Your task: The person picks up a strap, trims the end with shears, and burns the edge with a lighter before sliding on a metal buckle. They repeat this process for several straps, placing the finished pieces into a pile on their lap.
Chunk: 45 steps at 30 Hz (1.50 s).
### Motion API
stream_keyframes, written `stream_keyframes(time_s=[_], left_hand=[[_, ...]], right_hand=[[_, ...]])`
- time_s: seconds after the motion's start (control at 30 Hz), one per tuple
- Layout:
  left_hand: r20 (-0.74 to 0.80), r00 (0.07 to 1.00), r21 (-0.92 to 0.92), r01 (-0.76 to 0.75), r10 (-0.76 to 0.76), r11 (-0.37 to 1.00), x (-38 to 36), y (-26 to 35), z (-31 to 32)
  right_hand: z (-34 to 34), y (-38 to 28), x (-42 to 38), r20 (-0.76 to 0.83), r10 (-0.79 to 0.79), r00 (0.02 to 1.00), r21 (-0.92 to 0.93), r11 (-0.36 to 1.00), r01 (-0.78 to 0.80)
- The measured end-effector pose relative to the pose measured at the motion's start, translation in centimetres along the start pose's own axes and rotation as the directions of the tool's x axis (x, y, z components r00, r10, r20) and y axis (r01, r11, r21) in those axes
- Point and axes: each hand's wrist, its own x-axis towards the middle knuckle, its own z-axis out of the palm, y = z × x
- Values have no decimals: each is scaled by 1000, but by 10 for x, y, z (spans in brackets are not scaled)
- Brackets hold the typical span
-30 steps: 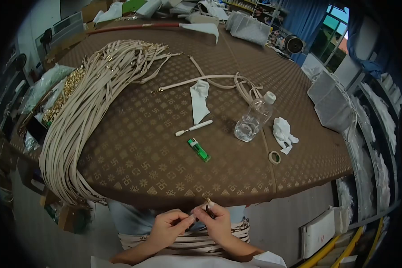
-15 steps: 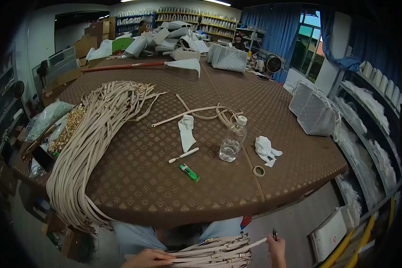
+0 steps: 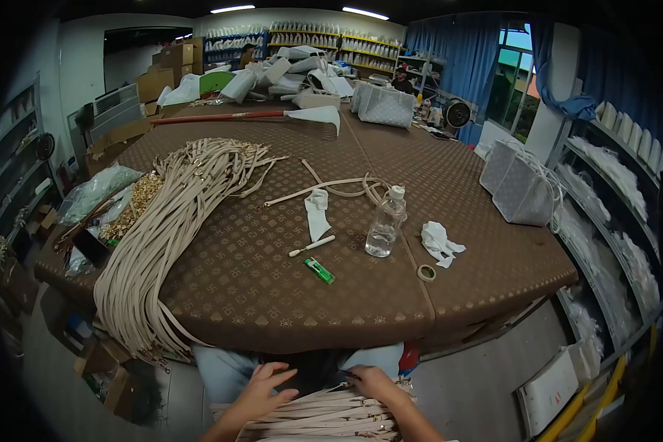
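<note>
A bundle of beige straps with small metal fittings lies across the lap. My left hand hovers at the bundle's left part, its fingers spread and holding nothing. Over the far side of the same straps, my right hand has its fingers closed, with a small dark thing at the fingertips whose kind I cannot make out. A large heap of similar straps hangs over the table's front left edge.
On the brown-covered table stand a clear bottle, a green lighter-like item, a white-handled brush, crumpled tissue and a tape roll. Grey bags sit at right; shelves line the right side.
My right hand has moved left from beyond the bundle's right end to above the straps. My left hand has let go of the straps and spread its fingers. The view has shifted slightly.
</note>
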Motion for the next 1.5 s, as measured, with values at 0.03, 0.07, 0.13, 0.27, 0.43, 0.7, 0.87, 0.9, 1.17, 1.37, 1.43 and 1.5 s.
stream_keyframes(time_s=[0.03,0.07,0.13,0.27,0.43,0.7,0.87,0.9,1.17,1.37,1.43,1.5], left_hand=[[4,999,-5,50,-50,999,3,-15,8],[11,995,-11,98,-98,995,7,-33,19],[93,986,-41,140,-135,989,4,-64,41],[602,656,60,531,-455,845,13,-62,40],[566,668,64,549,-483,833,17,-73,42],[553,725,13,485,-410,874,22,-88,53],[566,713,10,496,-414,868,22,-90,52],[597,681,11,522,-424,853,24,-88,49],[566,723,-32,500,-396,866,17,-102,62],[580,725,-35,479,-372,877,20,-98,57],[572,735,-53,477,-365,877,20,-100,59],[609,697,-38,503,-379,864,24,-96,57]], right_hand=[[2,0,0,224,82,971,-76,995,-66],[3,0,-2,428,175,887,-167,980,-113],[0,0,-4,405,170,898,-130,983,-127],[-2,-3,-5,384,207,900,-116,978,-176],[10,18,-7,359,227,905,-134,972,-190],[6,23,-1,452,383,805,-84,917,-390],[0,9,2,456,469,757,-110,873,-475],[-1,6,3,459,474,752,-111,870,-481],[3,14,0,468,470,748,-116,872,-476],[3,12,-3,404,396,825,-36,908,-418],[3,12,-4,398,400,825,-42,907,-420],[1,11,-4,392,406,826,-47,905,-423]])
